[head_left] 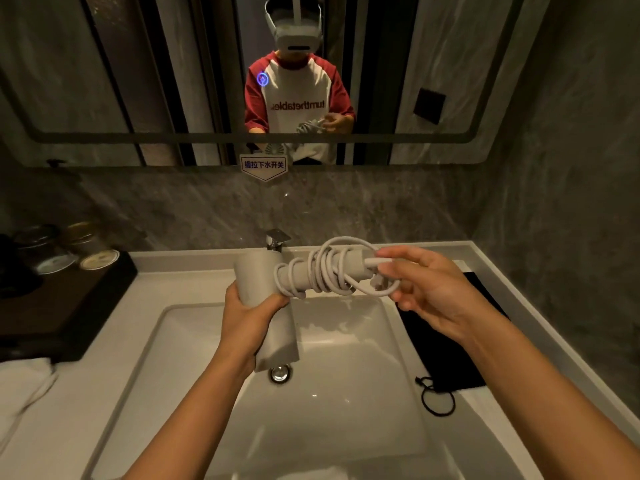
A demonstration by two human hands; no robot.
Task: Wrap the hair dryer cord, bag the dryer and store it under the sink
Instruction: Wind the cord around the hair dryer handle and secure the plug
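I hold a white hair dryer over the white sink. My left hand grips its barrel. The handle points right, with the white cord coiled around it in several loops. My right hand pinches the plug end of the cord and a loose loop beside the handle's tip. A black drawstring bag lies flat on the counter right of the basin, partly hidden by my right forearm; its cord loop hangs toward the front.
A chrome faucet stands behind the dryer and a drain sits in the basin. A dark tray with lidded glasses is at the left. A white towel lies front left. A mirror hangs above.
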